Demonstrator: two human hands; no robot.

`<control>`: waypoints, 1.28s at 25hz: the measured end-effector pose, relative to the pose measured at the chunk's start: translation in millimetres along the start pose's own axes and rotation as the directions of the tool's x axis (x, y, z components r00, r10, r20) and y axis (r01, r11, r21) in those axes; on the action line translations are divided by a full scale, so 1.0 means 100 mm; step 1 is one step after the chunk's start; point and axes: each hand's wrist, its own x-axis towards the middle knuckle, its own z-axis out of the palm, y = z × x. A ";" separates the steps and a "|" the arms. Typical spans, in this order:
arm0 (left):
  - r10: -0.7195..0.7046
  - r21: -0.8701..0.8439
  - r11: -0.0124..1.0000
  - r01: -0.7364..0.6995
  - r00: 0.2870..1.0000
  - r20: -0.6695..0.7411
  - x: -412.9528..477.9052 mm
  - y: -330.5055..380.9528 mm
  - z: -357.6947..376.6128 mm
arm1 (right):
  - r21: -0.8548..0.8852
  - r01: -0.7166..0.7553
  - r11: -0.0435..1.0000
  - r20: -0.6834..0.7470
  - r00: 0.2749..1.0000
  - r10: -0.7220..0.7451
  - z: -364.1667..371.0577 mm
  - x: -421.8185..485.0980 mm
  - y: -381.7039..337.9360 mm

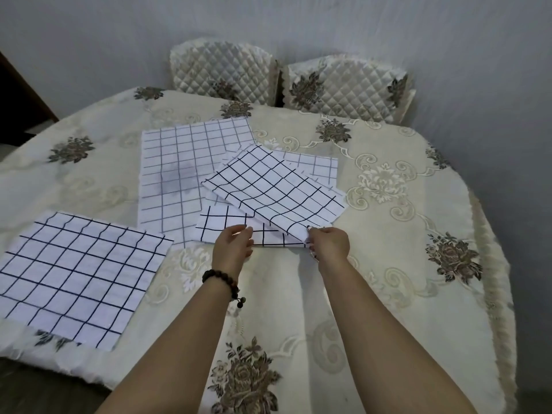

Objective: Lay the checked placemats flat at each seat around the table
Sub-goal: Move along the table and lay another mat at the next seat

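Observation:
Several white placemats with dark checks lie on the round table. One placemat [77, 276] lies flat at the near left edge. A paler one [185, 174] lies flat further back. In the middle a small pile overlaps: the top placemat [277, 186] is lifted and curved, and my right hand [328, 243] pinches its near corner. My left hand [234, 246] touches the near edge of the placemat underneath [227, 228] with curled fingers. Another mat [316, 167] peeks out behind the pile.
A cream embroidered tablecloth [403, 234] with dark flower motifs covers the table. Two quilted chair backs [224, 70] [346, 85] stand at the far side against a grey wall. The table edge drops away at the right and near left.

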 end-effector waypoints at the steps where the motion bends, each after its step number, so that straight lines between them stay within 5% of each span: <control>1: 0.006 0.000 1.000 -0.006 1.000 -0.002 0.02 0.00 -0.01 | 0.016 0.006 1.000 -0.015 1.000 -0.006 0.01 -0.02 -0.03; 12: 0.160 0.104 0.982 -0.156 0.987 -0.033 -0.07 0.17 -0.08 | 0.080 0.037 0.996 0.109 0.993 -0.045 -0.78 -0.22 0.01; 32: 0.231 0.341 0.913 -0.226 0.973 0.025 -0.69 -0.05 -0.45 | -0.443 -0.102 0.891 0.334 0.903 0.270 -2.03 -0.99 0.71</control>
